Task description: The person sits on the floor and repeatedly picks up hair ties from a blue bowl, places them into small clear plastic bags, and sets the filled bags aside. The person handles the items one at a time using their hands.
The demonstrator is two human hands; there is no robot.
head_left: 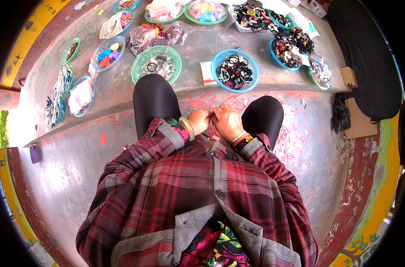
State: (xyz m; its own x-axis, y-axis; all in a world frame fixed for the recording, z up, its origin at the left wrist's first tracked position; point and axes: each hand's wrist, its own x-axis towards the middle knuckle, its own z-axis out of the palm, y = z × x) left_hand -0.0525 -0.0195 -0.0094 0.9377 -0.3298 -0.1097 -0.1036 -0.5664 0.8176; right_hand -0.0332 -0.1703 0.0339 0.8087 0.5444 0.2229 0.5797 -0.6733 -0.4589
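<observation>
My left hand (199,121) and my right hand (227,121) meet between my knees, above my lap. Both are closed, with their fingertips pinched together at nearly the same spot. Whatever they grip is too small or too covered to name. A pale bangle (187,128) circles my left wrist, and a thin silvery one (239,136) my right. Beyond the hands, on the raised step, stands a blue bowl (217,82) of black hair ties and other small pieces. A green bowl (136,69) with clear and pale small items sits past my left knee.
More bowls and heaps of hair accessories (251,18) line the concrete step (198,49). Red scraps (296,129) litter the floor at right. A purple cup (34,154) stands at far left. On the right lie a black bag (340,116), a cardboard piece (360,121) and a long black cushion (367,58).
</observation>
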